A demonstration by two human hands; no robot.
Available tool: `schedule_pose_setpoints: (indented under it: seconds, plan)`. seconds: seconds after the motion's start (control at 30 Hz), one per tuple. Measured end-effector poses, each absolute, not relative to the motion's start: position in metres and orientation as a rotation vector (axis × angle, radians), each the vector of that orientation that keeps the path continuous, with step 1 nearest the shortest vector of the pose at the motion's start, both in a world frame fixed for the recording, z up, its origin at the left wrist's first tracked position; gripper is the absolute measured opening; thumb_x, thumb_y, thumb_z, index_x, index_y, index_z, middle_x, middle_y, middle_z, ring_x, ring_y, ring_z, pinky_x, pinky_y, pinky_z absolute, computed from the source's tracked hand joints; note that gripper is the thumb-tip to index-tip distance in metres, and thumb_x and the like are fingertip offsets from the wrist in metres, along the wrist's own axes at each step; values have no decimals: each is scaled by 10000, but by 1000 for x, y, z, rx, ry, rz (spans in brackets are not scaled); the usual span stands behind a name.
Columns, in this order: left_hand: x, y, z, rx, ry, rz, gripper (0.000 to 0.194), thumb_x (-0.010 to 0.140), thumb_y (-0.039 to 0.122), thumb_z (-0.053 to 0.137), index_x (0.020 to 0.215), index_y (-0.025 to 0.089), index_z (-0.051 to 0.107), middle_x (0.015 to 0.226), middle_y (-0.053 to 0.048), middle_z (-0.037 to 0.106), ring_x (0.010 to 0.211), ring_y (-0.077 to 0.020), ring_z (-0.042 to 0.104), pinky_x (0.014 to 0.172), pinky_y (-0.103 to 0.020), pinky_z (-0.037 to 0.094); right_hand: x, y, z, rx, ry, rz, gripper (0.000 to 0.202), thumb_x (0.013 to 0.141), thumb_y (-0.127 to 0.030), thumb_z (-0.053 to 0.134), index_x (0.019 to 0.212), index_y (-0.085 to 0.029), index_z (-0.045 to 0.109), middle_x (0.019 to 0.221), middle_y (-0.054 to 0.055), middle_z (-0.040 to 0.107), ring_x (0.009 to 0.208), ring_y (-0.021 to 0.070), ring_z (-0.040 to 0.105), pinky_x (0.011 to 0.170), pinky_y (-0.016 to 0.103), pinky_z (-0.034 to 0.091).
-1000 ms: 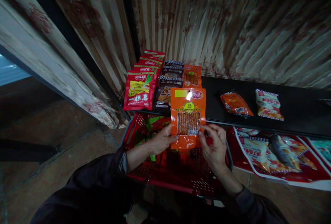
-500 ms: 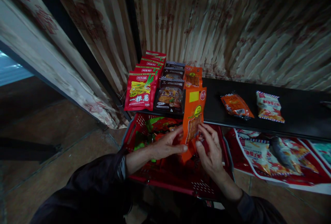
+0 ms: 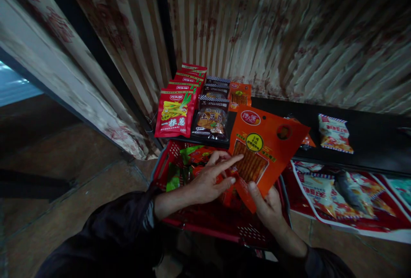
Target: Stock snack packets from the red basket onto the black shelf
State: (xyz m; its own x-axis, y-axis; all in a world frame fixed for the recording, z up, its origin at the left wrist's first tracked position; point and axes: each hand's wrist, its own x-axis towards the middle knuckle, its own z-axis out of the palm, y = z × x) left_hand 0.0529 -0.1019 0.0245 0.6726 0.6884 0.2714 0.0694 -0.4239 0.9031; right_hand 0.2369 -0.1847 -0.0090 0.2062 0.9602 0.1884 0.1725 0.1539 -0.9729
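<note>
The orange snack packet (image 3: pixel 253 158) is tilted in the air over the red basket (image 3: pixel 215 230), just in front of the black shelf (image 3: pixel 372 139). It looks light and flexible, with a slick film; its flat margins probably offer a safer grip than the windowed middle, where the sticks could snap. The right hand (image 3: pixel 271 209) pinches the lower edge, thumb in front. The left hand (image 3: pixel 208 183) reaches its index finger across the front; whether it grips, I cannot tell. Beyond, red packets (image 3: pixel 175 114) stand beside dark packets (image 3: pixel 211 118).

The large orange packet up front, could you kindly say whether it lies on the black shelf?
No, the right hand's grip holds the orange packet above the red basket.
</note>
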Motion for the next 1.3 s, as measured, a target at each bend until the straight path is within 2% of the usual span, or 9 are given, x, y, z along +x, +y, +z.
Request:
schedule_pose_setpoints:
  seconds: [0.13,0.23,0.37,0.57,0.73,0.93,1.07,1.3]
  plan:
    - [53,-92,19,1805,821,963,438,901,247,540,1338,285,551,1079,-40,521,863,-121,568,880,-320,510,235,-178,-11,-1277,-772,1045,375,780,-487,728,1049,-226,714,1026,62,760,953,259,707,879,389,560]
    - [53,-84,12,1751,1019,1016,392,861,286,596,1251,244,605,1146,-59,552,941,-155,582,908,-345,496,236,-170,-10,-1228,-518,1138,383,654,-483,833,938,-248,733,895,26,774,793,234,731,792,386,595]
    - [56,-78,5,1491,972,870,516,804,334,676,1285,195,553,1172,-96,619,1064,-217,589,933,-384,479,243,-164,-6,-1180,-418,1278,367,578,-456,884,848,-259,734,847,15,777,717,222,735,739,388,613]
    - [58,-79,8,1164,758,692,319,767,358,716,996,145,654,1003,-70,712,928,-194,644,867,-332,479,246,-160,-2,-1183,-485,1370,338,585,-480,872,774,-245,720,822,27,781,705,241,736,735,419,616]
    - [58,-79,5,1040,816,745,258,703,305,754,888,154,659,876,-29,709,834,-158,634,830,-294,468,245,-160,1,-1180,-552,1449,358,596,-466,867,830,-233,730,825,40,780,729,243,736,752,419,610]
    - [58,-79,4,1075,840,847,213,709,278,724,870,159,654,821,-5,685,777,-135,607,788,-270,463,248,-161,0,-1095,-749,1454,394,661,-377,842,1011,-256,706,1002,34,771,872,234,731,863,434,575]
    - [57,-79,1,1109,843,874,218,715,291,717,878,161,653,852,-12,686,795,-143,610,804,-278,470,245,-162,-6,-1099,-793,1416,422,699,-369,813,1083,-270,669,1046,28,763,897,229,722,867,434,570]
    - [60,-78,-9,1175,894,879,141,745,254,663,845,157,641,819,-18,681,800,-162,616,783,-278,479,244,-160,-16,-1102,-775,1396,376,717,-373,796,1056,-267,672,1024,28,764,862,233,723,811,413,584]
